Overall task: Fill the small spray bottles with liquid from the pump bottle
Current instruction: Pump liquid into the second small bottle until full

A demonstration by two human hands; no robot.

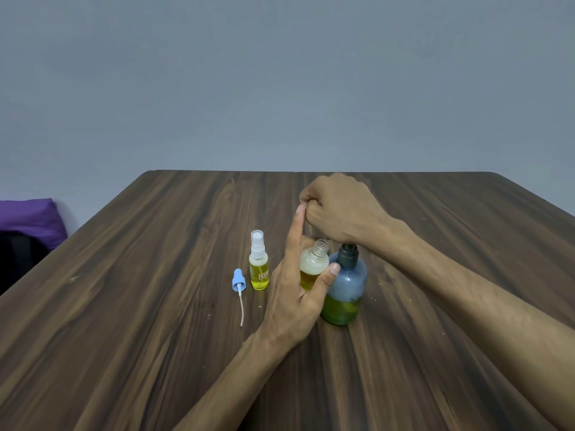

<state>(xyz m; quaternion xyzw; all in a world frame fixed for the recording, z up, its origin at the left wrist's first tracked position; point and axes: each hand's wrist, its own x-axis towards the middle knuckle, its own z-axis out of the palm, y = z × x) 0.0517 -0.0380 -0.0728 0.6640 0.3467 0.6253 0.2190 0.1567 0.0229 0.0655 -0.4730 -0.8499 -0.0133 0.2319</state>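
A pump bottle (345,290) with a dark collar and green liquid at its bottom stands on the wooden table (155,306). My right hand (339,209) is curled over its pump head, which the hand hides. My left hand (295,290) grips a small open bottle (314,262), partly full of yellow liquid, right beside the pump bottle, with my index finger pointing up. A second small spray bottle (259,265), capped in white and holding yellow liquid, stands to the left. A blue spray cap (239,281) with its dip tube lies on the table beside it.
A purple cushion (31,219) on a dark object sits beyond the table's left edge. A plain grey wall rises behind the table's far edge.
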